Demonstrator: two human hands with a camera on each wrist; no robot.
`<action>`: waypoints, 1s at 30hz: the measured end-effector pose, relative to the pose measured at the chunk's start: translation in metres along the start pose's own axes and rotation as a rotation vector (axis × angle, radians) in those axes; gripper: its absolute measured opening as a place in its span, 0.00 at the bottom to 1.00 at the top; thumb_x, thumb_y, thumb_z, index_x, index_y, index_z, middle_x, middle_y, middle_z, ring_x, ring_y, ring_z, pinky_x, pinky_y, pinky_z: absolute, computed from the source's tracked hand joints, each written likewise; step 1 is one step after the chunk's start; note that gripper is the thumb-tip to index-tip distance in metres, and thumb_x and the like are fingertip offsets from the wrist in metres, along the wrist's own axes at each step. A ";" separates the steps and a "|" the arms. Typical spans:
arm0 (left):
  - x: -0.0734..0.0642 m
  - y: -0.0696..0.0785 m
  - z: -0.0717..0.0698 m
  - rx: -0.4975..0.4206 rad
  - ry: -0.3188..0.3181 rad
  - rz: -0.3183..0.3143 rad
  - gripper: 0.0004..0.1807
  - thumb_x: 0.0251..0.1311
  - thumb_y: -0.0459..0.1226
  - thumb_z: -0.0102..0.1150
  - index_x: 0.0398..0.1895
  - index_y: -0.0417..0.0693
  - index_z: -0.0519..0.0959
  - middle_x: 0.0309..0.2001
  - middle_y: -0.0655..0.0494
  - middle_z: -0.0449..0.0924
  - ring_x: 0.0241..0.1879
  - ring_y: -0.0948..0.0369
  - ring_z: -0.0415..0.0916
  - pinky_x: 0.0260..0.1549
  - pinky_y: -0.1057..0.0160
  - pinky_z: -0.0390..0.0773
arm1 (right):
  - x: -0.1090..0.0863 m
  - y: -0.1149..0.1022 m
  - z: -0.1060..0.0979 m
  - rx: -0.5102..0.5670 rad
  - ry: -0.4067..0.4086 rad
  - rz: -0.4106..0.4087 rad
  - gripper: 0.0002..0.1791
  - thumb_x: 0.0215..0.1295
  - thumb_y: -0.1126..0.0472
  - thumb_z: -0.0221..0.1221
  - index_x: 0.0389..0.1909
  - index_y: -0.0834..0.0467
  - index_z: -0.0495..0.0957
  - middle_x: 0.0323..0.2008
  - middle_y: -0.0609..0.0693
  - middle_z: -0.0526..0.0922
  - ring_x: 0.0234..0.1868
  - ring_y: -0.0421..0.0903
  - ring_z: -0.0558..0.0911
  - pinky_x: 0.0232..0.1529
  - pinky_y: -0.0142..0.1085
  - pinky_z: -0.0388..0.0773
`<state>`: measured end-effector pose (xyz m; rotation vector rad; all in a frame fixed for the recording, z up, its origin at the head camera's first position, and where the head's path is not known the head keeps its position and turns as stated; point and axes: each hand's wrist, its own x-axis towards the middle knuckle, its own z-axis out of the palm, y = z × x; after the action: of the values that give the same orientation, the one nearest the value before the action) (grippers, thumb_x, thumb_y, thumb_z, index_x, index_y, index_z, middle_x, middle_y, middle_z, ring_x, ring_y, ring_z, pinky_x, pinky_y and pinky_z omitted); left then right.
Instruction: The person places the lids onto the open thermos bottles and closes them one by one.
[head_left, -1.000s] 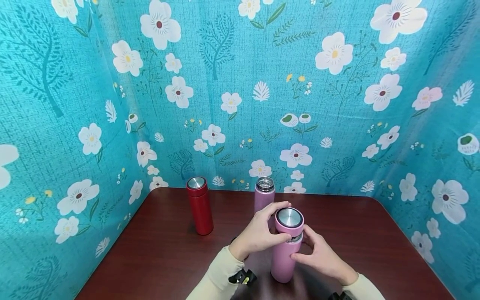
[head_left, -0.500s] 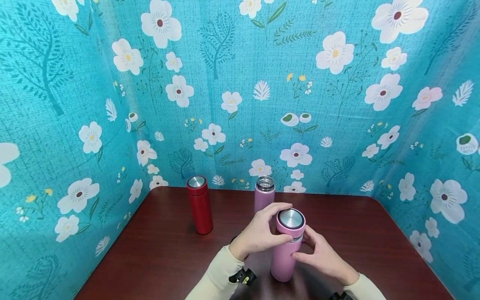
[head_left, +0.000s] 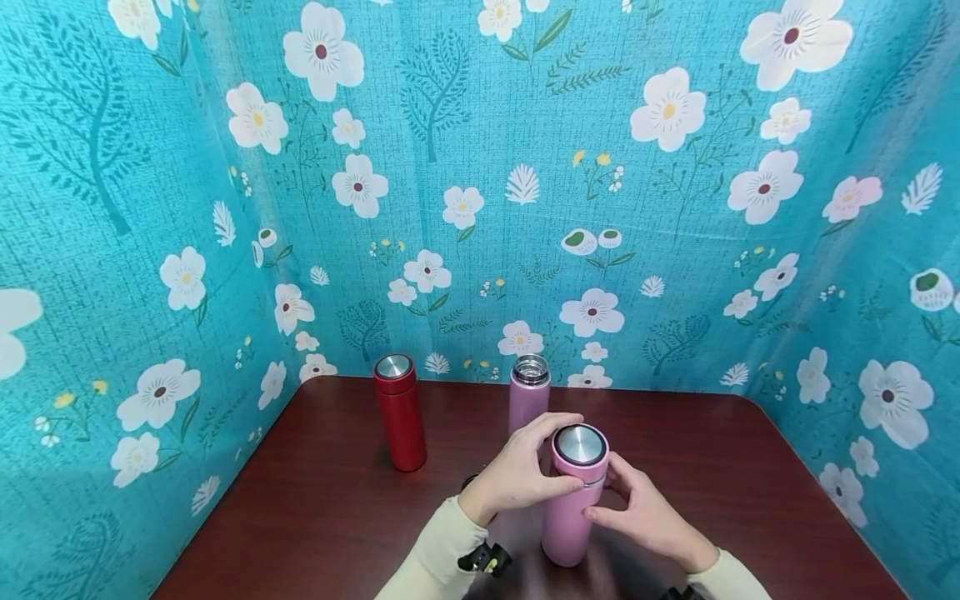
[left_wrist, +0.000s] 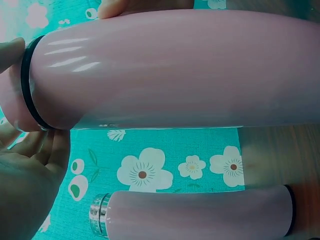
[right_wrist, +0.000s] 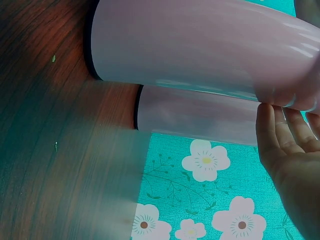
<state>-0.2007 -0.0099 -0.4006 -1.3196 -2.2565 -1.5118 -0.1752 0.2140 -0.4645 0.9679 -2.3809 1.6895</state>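
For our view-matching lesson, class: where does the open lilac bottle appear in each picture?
Head: open bottle, just right of centre, partly behind the left hand.
Left wrist: open bottle, sideways along the bottom.
Right wrist: open bottle, near the centre, partly hidden.
Shared landmark: the held pink bottle.

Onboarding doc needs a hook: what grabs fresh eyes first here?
Turquoise floral fabric behind the dark table fills most of the head view. Left of centre, the red bottle stands upright. Toward the front, the nearer pink bottle has the left hand round its lid and the right hand lower down.
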 end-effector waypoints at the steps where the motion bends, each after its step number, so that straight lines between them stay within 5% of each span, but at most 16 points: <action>1: 0.000 0.000 0.000 -0.008 -0.001 -0.012 0.37 0.49 0.40 0.70 0.65 0.51 0.66 0.60 0.57 0.70 0.55 0.67 0.69 0.53 0.64 0.70 | 0.000 0.001 0.000 0.002 0.000 0.005 0.37 0.57 0.68 0.65 0.66 0.56 0.60 0.53 0.52 0.77 0.50 0.45 0.78 0.48 0.34 0.75; 10: -0.003 0.001 0.004 -0.010 0.063 -0.135 0.38 0.47 0.47 0.72 0.64 0.54 0.67 0.55 0.63 0.71 0.48 0.68 0.69 0.45 0.65 0.74 | 0.001 -0.001 0.001 0.008 0.006 0.020 0.38 0.56 0.68 0.65 0.67 0.56 0.60 0.53 0.52 0.77 0.50 0.45 0.78 0.48 0.34 0.75; 18: 0.000 -0.001 0.004 0.043 0.080 -0.097 0.36 0.46 0.47 0.73 0.61 0.54 0.70 0.52 0.65 0.73 0.47 0.69 0.70 0.43 0.68 0.74 | 0.001 0.000 0.001 0.006 0.002 0.005 0.41 0.56 0.69 0.65 0.69 0.57 0.56 0.54 0.52 0.77 0.50 0.44 0.78 0.48 0.34 0.75; 30: -0.004 -0.001 0.004 -0.019 0.054 -0.127 0.38 0.49 0.47 0.70 0.65 0.53 0.66 0.55 0.63 0.72 0.49 0.68 0.70 0.47 0.62 0.74 | 0.002 -0.001 0.000 -0.001 0.005 -0.013 0.40 0.56 0.69 0.65 0.69 0.57 0.57 0.54 0.52 0.77 0.51 0.44 0.78 0.49 0.34 0.75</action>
<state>-0.1976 -0.0090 -0.4049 -1.1455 -2.3376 -1.5923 -0.1761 0.2126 -0.4629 0.9751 -2.3667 1.6845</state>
